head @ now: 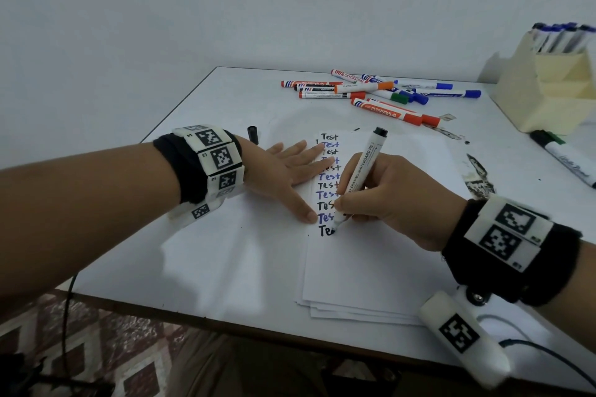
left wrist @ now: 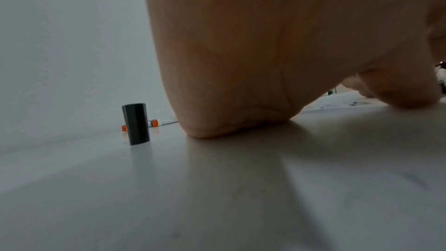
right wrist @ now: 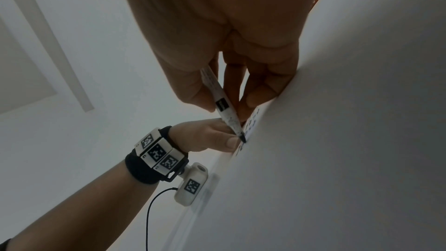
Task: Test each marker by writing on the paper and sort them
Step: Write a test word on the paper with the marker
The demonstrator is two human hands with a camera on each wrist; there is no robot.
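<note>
My right hand (head: pixel 383 200) grips a white whiteboard marker with a black end (head: pixel 361 171), its tip on the paper (head: pixel 371 255) at the bottom of a column of "Test" words in black and blue. In the right wrist view the marker (right wrist: pixel 222 106) is pinched between thumb and fingers, tip against the sheet. My left hand (head: pixel 290 171) lies flat with straight fingers on the paper's left edge, holding it down; its palm (left wrist: pixel 241 83) rests on the table. The black cap (head: pixel 253 134) stands upright beyond the left hand, also seen as the cap (left wrist: pixel 135 123) in the left wrist view.
Several loose markers (head: pixel 380 95) with red, orange, green and blue caps lie at the table's far side. A cream holder (head: pixel 554 87) at the far right holds blue-capped markers. One green-ended marker (head: pixel 564 158) lies beside it. The white table (head: pixel 200 261) ends near me.
</note>
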